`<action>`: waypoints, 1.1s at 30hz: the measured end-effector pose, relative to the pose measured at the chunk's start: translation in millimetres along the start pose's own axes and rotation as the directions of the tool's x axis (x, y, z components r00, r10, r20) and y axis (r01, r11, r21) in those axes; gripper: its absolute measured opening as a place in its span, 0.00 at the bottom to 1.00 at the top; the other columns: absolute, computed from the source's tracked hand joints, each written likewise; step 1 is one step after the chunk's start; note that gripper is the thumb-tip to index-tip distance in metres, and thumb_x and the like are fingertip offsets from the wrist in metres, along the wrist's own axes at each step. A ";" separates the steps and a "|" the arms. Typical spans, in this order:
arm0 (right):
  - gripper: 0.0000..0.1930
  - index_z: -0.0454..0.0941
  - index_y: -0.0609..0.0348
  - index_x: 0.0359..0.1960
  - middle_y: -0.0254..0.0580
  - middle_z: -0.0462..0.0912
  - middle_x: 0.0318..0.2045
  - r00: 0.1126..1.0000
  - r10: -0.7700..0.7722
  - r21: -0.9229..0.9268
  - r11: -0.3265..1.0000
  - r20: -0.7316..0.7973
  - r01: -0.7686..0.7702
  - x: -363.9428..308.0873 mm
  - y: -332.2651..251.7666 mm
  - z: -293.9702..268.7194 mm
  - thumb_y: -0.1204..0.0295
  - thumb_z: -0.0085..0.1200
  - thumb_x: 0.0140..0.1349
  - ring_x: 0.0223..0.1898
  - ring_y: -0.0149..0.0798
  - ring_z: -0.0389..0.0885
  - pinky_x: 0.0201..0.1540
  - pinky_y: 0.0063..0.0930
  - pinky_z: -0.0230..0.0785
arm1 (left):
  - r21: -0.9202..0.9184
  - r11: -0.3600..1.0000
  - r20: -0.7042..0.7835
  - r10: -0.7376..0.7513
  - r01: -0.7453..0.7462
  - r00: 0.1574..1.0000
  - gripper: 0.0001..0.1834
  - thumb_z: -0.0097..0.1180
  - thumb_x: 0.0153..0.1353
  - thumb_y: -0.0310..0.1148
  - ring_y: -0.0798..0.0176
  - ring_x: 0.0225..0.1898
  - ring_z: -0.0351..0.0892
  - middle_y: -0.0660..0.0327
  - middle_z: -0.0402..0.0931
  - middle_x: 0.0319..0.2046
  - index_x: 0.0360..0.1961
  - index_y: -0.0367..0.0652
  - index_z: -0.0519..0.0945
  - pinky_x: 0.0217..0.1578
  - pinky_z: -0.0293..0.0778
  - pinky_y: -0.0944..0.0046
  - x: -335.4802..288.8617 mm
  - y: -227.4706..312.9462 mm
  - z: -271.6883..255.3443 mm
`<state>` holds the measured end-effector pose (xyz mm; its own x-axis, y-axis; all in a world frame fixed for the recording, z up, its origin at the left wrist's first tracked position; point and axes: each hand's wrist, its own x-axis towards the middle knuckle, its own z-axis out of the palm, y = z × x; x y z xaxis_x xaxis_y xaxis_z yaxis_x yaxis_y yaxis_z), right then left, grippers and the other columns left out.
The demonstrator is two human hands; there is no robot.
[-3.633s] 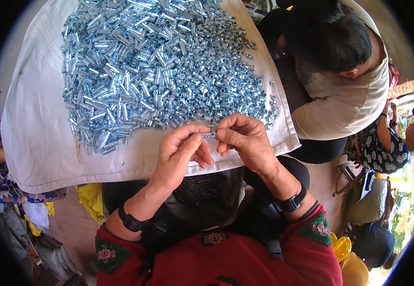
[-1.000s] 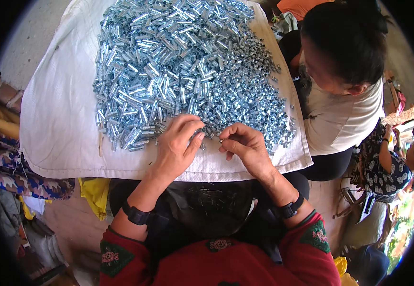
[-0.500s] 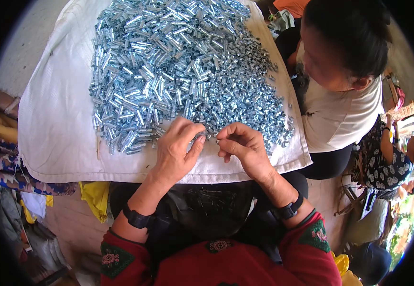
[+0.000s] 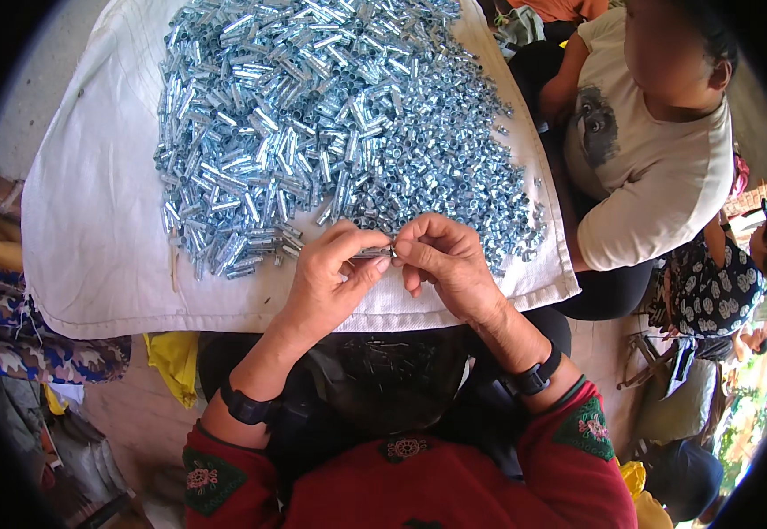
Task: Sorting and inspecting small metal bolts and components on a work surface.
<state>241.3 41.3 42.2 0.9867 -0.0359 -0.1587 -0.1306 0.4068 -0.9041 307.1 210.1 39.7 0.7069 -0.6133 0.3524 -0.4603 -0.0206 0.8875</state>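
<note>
My left hand (image 4: 330, 271) is closed on a slim silvery metal sleeve (image 4: 371, 252), pinched between thumb and fingers. My right hand (image 4: 450, 264) pinches at the sleeve's right end; a small metal ring or nut shows in part at its fingertips. The two hands' fingertips meet just above the near edge of the white cloth (image 4: 92, 238). Right beyond them spreads a big heap of shiny parts: long slotted sleeves (image 4: 251, 132) on the left and middle, short rings or nuts (image 4: 467, 189) on the right.
A dark container (image 4: 388, 383) with thin pieces in it sits at my lap below the cloth's edge. A co-worker (image 4: 657, 167) sits close on the right. Yellow cloth (image 4: 172, 366) hangs at the lower left. Other people (image 4: 710, 282) are farther right.
My left hand now shows a metal sleeve in its fingers. My right hand has come leftward, so the fingertips meet. The co-worker has leaned back and turned.
</note>
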 end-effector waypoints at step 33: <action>0.13 0.68 0.57 0.22 0.29 0.71 0.15 0.953 0.207 -0.191 0.967 0.221 -0.166 -23.2 -2.4 9.4 0.69 0.62 0.54 0.12 0.19 0.64 0.12 0.13 0.53 | -0.750 0.335 0.451 -0.371 0.570 0.812 0.10 0.39 0.68 0.36 0.79 0.17 0.58 0.67 0.63 0.21 0.38 0.42 0.68 0.17 0.59 0.77 -45.3 22.1 4.5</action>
<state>219.6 49.7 51.8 0.9346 0.2520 -0.2510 -0.3088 0.2247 -0.9242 262.5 233.8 42.0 0.5021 -0.8465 -0.1772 0.6517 0.2355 0.7210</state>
